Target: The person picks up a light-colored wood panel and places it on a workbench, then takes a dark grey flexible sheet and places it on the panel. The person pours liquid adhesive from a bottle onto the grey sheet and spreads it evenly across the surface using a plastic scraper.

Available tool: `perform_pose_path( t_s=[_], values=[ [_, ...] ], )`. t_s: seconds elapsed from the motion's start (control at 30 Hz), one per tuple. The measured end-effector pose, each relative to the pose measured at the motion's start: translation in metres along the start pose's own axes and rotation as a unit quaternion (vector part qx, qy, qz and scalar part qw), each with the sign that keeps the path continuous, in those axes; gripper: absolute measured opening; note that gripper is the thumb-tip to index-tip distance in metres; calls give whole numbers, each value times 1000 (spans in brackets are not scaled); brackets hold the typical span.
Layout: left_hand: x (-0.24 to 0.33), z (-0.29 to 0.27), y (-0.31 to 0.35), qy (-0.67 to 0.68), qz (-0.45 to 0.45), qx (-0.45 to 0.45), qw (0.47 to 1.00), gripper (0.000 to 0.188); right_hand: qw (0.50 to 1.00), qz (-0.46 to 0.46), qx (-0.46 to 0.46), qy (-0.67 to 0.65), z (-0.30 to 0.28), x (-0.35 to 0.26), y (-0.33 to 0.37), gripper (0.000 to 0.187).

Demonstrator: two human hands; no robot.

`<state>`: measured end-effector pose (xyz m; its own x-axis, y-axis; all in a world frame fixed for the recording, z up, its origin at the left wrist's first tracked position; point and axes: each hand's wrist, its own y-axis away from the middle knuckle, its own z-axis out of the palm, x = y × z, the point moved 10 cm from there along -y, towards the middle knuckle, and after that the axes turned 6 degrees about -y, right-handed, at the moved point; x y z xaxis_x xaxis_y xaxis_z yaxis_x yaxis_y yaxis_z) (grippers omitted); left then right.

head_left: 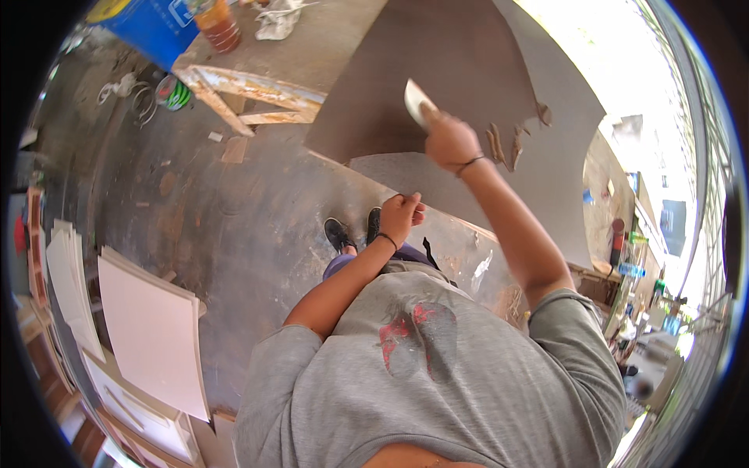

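Workbench (300,58), dark brown sheet (367,101), right hand (454,143) gripping pale flat tool (413,100), left hand (401,217) curled

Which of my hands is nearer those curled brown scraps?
Your right. The right hand, holding a pale flat blade, is just left of the curled brown scraps; the left hand is farther, by the near edge of the gray sheet.

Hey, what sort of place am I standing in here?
It looks like a workshop, possibly for woodwork or furniture: a large brown sheet lies spread out in front, pale panels are stacked at the left, and the right hand grips a pale, flat-bladed tool.
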<state>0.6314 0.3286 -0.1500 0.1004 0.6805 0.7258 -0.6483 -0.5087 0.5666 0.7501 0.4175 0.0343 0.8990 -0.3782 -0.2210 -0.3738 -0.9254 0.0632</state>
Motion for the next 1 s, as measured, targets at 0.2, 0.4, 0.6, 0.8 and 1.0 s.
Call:
perform_pose_path(
  t_s=[0.2,0.4,0.6,0.8,1.0],
  values=[
    [-1,-9,3,-36,5,27,999,29,986,17,-156,-52,31,-37,53,46],
    [-5,-2,-4,-10,-3,7,1000,28,944,323,48,-44,-44,252,64,38],
    [-1,1,6,-32,-37,23,999,30,955,295,31,-18,-17,266,41,45],
    [-8,7,8,-21,-7,30,999,27,988,150,-20,-41,18,114,-1,43],
    [-11,43,14,-42,-3,-13,999,24,991,-68,-104,-49,56,-50,-5,39]
  ],
)
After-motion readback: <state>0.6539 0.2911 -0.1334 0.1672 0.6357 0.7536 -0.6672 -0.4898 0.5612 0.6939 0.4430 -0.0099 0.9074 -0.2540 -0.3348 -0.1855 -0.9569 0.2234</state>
